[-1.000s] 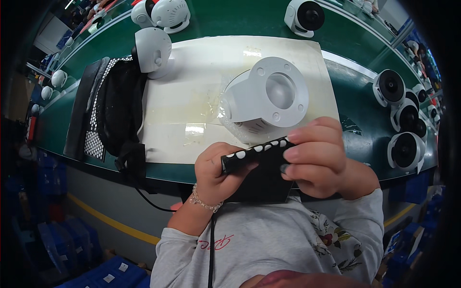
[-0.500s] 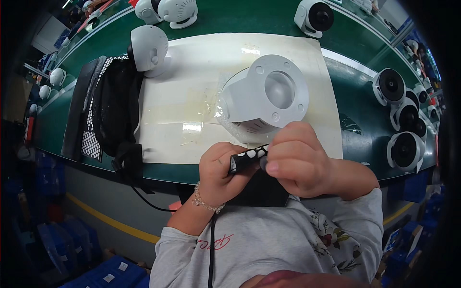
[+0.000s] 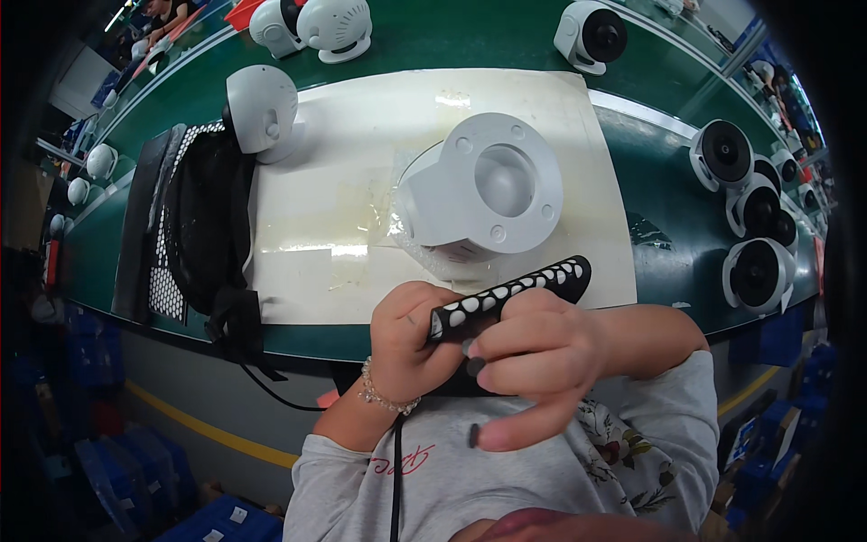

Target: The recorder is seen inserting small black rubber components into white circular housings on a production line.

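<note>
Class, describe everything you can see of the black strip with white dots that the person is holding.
The black strip is long, narrow and flat, looks like plastic or rubber, and carries two rows of white round dots along its face. It slants up to the right, its rounded far end over the edge of the pale mat, just before the white round housing. The left hand grips its near end; the right hand lies over its middle.

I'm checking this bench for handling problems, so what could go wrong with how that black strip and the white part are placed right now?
The black strip with white dots is held in the air by the left hand and right hand, over the bench edge, so a slip could drop it to the floor. The white round housing rests tilted on clear plastic film just beyond the hands; a bump might shift it.
</note>
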{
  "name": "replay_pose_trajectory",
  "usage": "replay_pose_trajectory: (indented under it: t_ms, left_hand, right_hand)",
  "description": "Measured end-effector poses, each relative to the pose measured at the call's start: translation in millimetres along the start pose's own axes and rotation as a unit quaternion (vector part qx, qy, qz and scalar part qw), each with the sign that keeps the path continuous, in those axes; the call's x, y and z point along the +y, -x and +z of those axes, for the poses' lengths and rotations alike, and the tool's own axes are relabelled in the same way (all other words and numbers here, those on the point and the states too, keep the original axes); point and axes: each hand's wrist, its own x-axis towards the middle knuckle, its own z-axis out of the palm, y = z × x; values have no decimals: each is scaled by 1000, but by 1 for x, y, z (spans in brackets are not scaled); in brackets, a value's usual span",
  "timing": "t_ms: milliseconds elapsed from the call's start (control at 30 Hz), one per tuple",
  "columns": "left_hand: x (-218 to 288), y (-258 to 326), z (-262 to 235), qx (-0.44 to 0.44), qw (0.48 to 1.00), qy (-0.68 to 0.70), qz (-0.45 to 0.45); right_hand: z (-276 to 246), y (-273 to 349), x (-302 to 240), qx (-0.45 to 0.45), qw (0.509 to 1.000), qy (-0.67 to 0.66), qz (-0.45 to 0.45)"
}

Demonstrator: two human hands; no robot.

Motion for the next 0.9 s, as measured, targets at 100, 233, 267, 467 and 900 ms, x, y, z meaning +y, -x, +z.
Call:
replay_pose_trajectory:
  t_ms: [100,233,267,467,900]
  left_hand:
    - [2,-4,-3,19,996,-49,73]
    - [-4,-16,8,67,984,-97,132]
    - [-7,-17,9,67,984,-96,137]
    - [-21,-7,10,60,984,-116,120]
    - [-24,-7,8,51,984,-101,138]
  right_hand:
    - [-33,-14,24,-44,991,-23,123]
    - [-56,-3,78,167,933,-49,315]
    - [-58,-4,79,168,934,-45,313]
    - [-64,-6,76,69,914,-80,391]
    - [-50,-23,46,20,940,121,318]
